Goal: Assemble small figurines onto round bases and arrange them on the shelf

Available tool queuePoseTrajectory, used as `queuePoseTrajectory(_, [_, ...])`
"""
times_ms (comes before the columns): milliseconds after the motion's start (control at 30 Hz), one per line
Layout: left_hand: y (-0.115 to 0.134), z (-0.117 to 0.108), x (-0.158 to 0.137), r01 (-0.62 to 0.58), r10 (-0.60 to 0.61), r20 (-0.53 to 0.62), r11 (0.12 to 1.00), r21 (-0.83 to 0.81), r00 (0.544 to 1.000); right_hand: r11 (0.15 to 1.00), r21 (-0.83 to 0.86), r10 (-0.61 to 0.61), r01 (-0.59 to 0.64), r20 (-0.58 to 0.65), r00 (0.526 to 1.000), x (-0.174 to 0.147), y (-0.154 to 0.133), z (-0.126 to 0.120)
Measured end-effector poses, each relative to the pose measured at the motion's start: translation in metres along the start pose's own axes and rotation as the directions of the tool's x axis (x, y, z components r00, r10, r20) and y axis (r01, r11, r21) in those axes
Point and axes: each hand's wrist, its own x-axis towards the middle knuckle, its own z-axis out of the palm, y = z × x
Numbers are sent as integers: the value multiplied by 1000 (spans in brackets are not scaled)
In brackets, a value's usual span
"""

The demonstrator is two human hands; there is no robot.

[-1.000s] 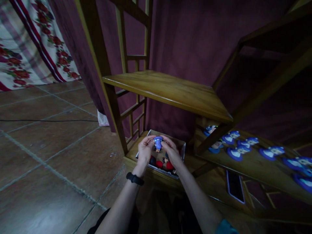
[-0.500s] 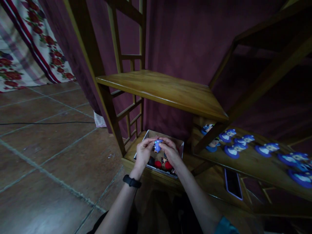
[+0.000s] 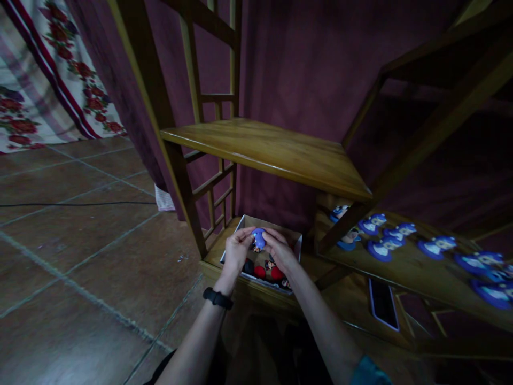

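Note:
A small purple-blue figurine is pinched between my two hands, above an open cardboard box. My left hand, with a black band on its wrist, grips the figurine's left side. From the right, my right hand holds it with thumb and fingers. Inside the box, below my hands, lie red and black figurines, partly hidden by my fingers and the box wall.
The box stands on the low wooden shelf, under a higher wooden board. To the right, several blue-and-white figurines stand on another shelf. A phone lies below them. A slatted side frame rises at the left.
The figurine has turned a little between my fingers, so its rounded purple part now faces upward. Both hands stay over the box, and the view has shifted slightly.

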Motion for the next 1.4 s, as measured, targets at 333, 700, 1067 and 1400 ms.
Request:
queuePoseTrajectory(333, [-7, -5, 3, 249, -282, -177, 950, -186, 943, 865, -481, -136, 139, 42, 990, 14, 14, -13])
queuePoseTrajectory(700, [-13, 2, -2, 294, -324, -27, 888, -353, 946, 870, -488, -125, 73, -74, 989, 21, 14, -18])
queuePoseTrajectory(1067, [-16, 8, -5, 207, -224, -59, 955, -213, 973, 857, -509, -120, 77, -51, 991, 21, 15, -22])
queuePoseTrajectory(1400, [-14, 1, -5, 279, -304, -55, 922, -268, 951, 808, -571, -205, 145, -41, 978, 20, 16, -22])
